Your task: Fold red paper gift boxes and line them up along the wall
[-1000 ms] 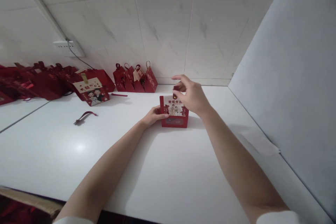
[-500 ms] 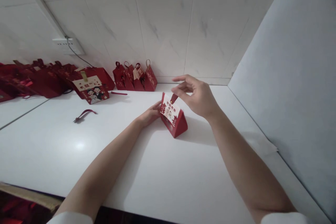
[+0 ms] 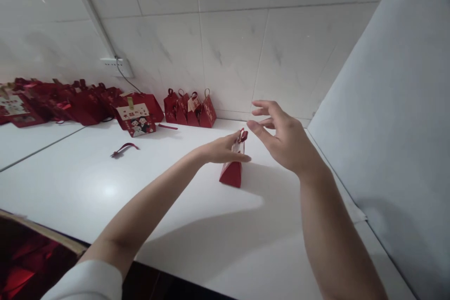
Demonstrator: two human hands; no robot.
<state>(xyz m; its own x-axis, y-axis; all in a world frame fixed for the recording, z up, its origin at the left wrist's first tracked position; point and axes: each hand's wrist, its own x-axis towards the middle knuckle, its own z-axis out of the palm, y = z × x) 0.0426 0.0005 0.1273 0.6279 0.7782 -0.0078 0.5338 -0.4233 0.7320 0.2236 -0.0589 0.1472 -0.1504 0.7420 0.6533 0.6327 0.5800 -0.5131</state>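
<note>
Head view, red box: upright on the white surface, triangular end facing near.
Left hand: grip around the red box, thumb across it.
Right hand: grip open, fingers apart, just right of the red box.
Four boxes: in a row, behind and left of the red box.

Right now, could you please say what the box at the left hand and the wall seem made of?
Box: probably card, matte red, judging by its flat faces and crisp edges.
Wall: likely ceramic tile, perhaps stone, slightly glossy, given its grey veining and straight joints.
</note>
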